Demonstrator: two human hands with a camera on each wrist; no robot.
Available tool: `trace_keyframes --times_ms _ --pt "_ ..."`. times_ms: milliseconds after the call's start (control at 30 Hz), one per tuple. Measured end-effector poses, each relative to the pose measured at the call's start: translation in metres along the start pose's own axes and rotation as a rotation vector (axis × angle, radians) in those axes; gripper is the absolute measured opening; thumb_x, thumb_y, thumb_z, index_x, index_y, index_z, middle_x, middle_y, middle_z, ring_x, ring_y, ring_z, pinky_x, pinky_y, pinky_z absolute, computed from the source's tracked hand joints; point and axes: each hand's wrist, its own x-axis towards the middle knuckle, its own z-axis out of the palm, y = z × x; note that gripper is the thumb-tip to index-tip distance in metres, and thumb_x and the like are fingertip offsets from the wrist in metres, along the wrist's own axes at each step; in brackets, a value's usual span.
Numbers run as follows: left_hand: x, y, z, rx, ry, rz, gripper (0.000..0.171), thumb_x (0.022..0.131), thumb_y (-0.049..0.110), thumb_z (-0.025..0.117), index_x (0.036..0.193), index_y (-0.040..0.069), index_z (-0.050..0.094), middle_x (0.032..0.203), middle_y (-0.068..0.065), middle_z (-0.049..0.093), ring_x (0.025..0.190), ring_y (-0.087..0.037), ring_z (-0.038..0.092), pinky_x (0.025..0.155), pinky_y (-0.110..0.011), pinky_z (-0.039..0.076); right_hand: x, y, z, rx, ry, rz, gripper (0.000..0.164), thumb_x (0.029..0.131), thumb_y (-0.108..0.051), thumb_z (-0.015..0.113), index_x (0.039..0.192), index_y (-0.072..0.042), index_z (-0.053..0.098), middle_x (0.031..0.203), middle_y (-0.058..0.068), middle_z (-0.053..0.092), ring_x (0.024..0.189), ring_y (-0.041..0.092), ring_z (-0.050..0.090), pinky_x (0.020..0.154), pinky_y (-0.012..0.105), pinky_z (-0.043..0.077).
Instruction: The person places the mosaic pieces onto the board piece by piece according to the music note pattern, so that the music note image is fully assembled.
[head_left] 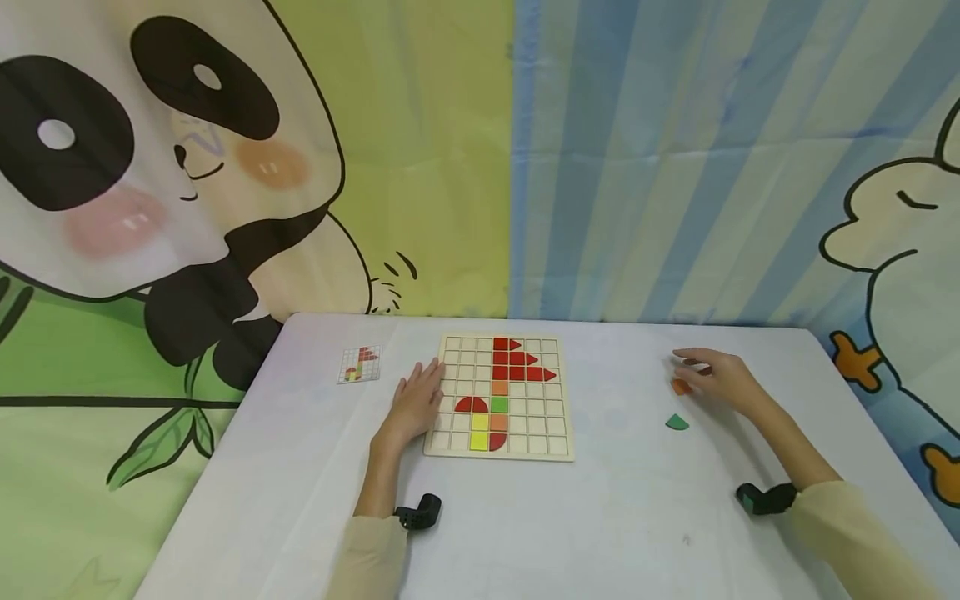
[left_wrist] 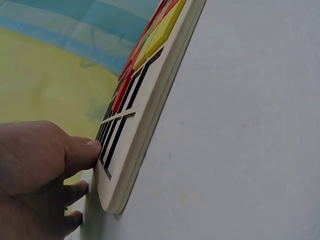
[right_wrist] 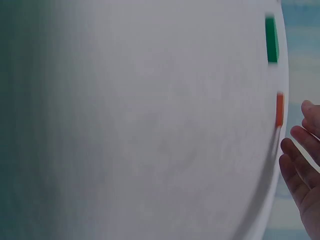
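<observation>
A wooden grid board (head_left: 536, 417) lies on the table with red, orange, green and yellow pieces set in some of its squares. My left hand (head_left: 414, 408) rests at the board's left edge, fingers extended; in the left wrist view its thumb (left_wrist: 90, 152) touches the frame. To the right, my right hand (head_left: 722, 379) hovers just over an orange piece (head_left: 681, 387), its fingers loosely bent. In the right wrist view the fingers (right_wrist: 295, 175) are apart from that orange piece (right_wrist: 280, 109), and I see nothing held. A green quarter-round piece (head_left: 677, 422) lies nearer me.
A small card (head_left: 359, 364) printed with a coloured grid pattern lies left of the board on the white table (head_left: 585, 533). Behind the table's far edge hangs a cartoon curtain (head_left: 600, 208). Each wrist wears a black camera mount (head_left: 420, 512).
</observation>
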Motion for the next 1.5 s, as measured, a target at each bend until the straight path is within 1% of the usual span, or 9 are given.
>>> trace_keyframes --times_ms 133,300,400,567,800,1000,1100,1267,1500 --pt "-0.001 0.000 0.000 -0.006 -0.001 -0.002 0.052 0.103 0.017 0.042 0.153 0.011 0.028 0.164 -0.006 0.019 0.153 -0.031 0.005 0.123 -0.056 0.001 -0.006 0.022 -0.005 0.007 0.008 0.042 0.040 0.093 -0.024 0.065 0.126 -0.001 0.063 0.114 0.024 0.069 0.096 0.041 0.067 0.072 0.026 0.058" --pt "0.000 0.000 -0.001 0.003 0.005 0.000 0.052 0.103 0.019 0.041 0.154 0.012 0.028 0.164 -0.005 0.018 0.153 -0.031 0.005 0.123 -0.056 0.001 -0.006 0.021 -0.008 0.014 -0.065 0.034 0.038 0.093 -0.025 0.066 0.124 -0.004 0.065 0.121 0.023 0.067 0.098 0.030 0.069 0.072 0.015 0.054" --pt "0.000 0.000 -0.001 0.004 0.008 -0.004 0.053 0.103 0.018 0.042 0.153 0.013 0.028 0.164 -0.005 0.018 0.153 -0.031 0.005 0.123 -0.055 0.002 -0.002 0.016 -0.011 0.025 -0.171 0.028 0.041 0.093 -0.027 0.065 0.126 -0.004 0.064 0.127 0.023 0.063 0.103 0.040 0.066 0.074 0.019 0.055" --pt "-0.001 0.002 -0.002 0.001 -0.005 -0.010 0.052 0.103 0.018 0.041 0.154 0.013 0.028 0.164 -0.004 0.018 0.153 -0.030 0.005 0.124 -0.055 0.001 -0.003 0.008 -0.018 0.021 -0.292 -0.017 0.050 0.088 -0.032 0.070 0.130 -0.005 0.061 0.130 0.019 0.063 0.113 0.034 0.062 0.082 0.025 0.055" --pt "0.000 0.002 -0.001 0.025 0.004 -0.010 0.052 0.103 0.018 0.041 0.153 0.012 0.028 0.164 -0.006 0.019 0.153 -0.031 0.006 0.123 -0.056 0.002 -0.006 0.002 -0.016 -0.022 -0.248 -0.186 0.039 0.081 -0.016 0.077 0.117 -0.003 0.068 0.127 0.022 0.063 0.115 0.036 0.057 0.085 0.019 0.053" --pt "0.000 0.001 -0.001 0.010 0.006 -0.008 0.052 0.103 0.018 0.041 0.153 0.012 0.028 0.164 -0.006 0.019 0.153 -0.031 0.006 0.123 -0.056 0.002 -0.005 -0.003 -0.011 -0.064 -0.235 -0.186 0.032 0.081 -0.007 0.075 0.112 -0.001 0.070 0.124 0.023 0.064 0.114 0.044 0.057 0.087 0.042 0.056" --pt "-0.001 0.001 -0.001 0.003 0.010 -0.005 0.052 0.103 0.017 0.042 0.153 0.011 0.029 0.163 -0.006 0.019 0.153 -0.032 0.006 0.123 -0.057 0.002 -0.003 -0.010 -0.008 -0.067 -0.207 -0.178 0.030 0.084 -0.007 0.072 0.112 0.002 0.067 0.115 0.020 0.067 0.107 0.039 0.062 0.083 0.044 0.057" --pt "-0.001 0.000 0.000 -0.001 0.014 0.003 0.052 0.103 0.017 0.042 0.153 0.011 0.029 0.163 -0.007 0.020 0.153 -0.033 0.006 0.123 -0.057 0.002 0.006 -0.048 0.006 0.001 -0.117 -0.258 0.026 0.086 -0.002 0.069 0.111 0.004 0.063 0.102 0.012 0.067 0.087 0.025 0.067 0.067 0.026 0.057" --pt "0.000 0.001 0.000 -0.011 0.009 0.002 0.052 0.103 0.017 0.042 0.153 0.011 0.030 0.163 -0.007 0.020 0.153 -0.032 0.006 0.123 -0.057 0.001 0.013 -0.158 0.048 0.076 -0.117 -0.424 0.023 0.085 -0.006 0.072 0.107 -0.001 0.068 0.101 0.006 0.063 0.079 0.011 0.062 0.063 0.020 0.055"
